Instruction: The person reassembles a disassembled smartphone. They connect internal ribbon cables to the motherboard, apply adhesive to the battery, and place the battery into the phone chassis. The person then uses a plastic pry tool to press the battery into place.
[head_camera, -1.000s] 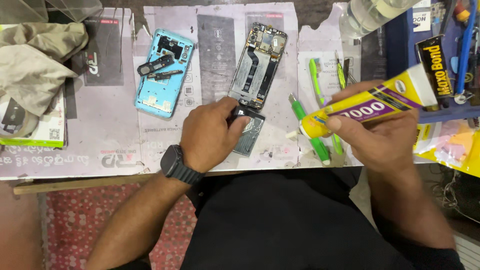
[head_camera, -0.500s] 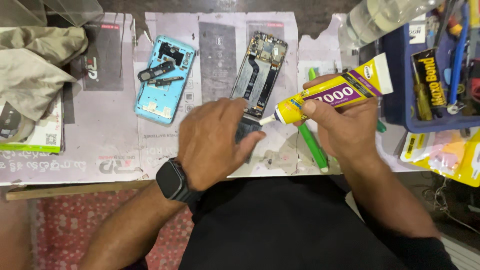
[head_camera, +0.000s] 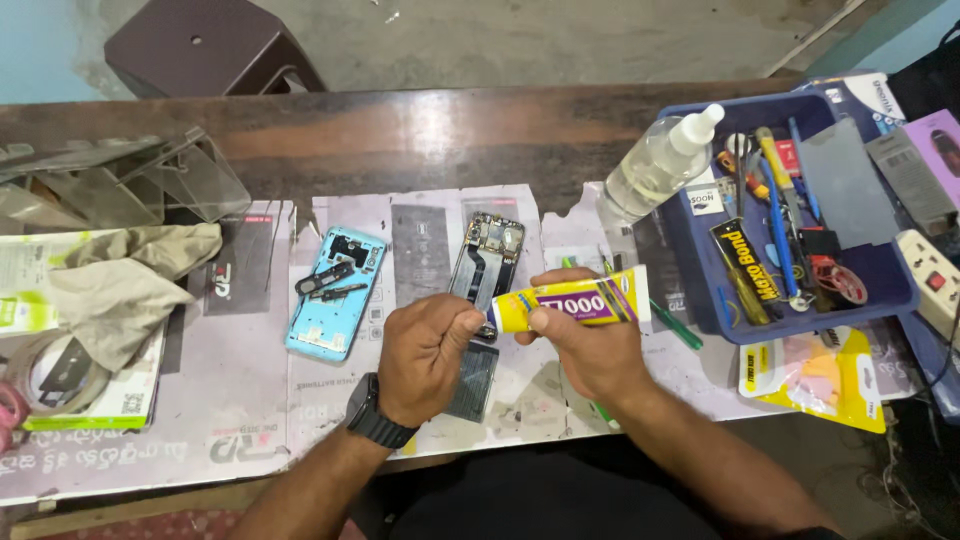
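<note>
Tilted level now, yellow-and-purple glue tube (head_camera: 578, 301), swung down from its earlier slant, nozzle meeting left fingers.

Right hand (head_camera: 590, 350) clamped round tube over paper-covered wooden bench (head_camera: 400, 130); left hand (head_camera: 428, 358) pinching nozzle tip, cap hidden. Dark flat panel (head_camera: 472, 380) half-covered beneath. Opened black phone frame (head_camera: 488, 262), glossy blue back cover (head_camera: 338, 306), blue plastic tool tray (head_camera: 700, 260) cut off right.

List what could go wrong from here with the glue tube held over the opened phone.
1. The yellow glue tube in the right hand points its tip at the left hand; glue may get on skin.
2. The tip sits just over the opened phone; a stray drop might foul its exposed parts.
3. The blue back cover lies close beside; drips could reach it.
</note>
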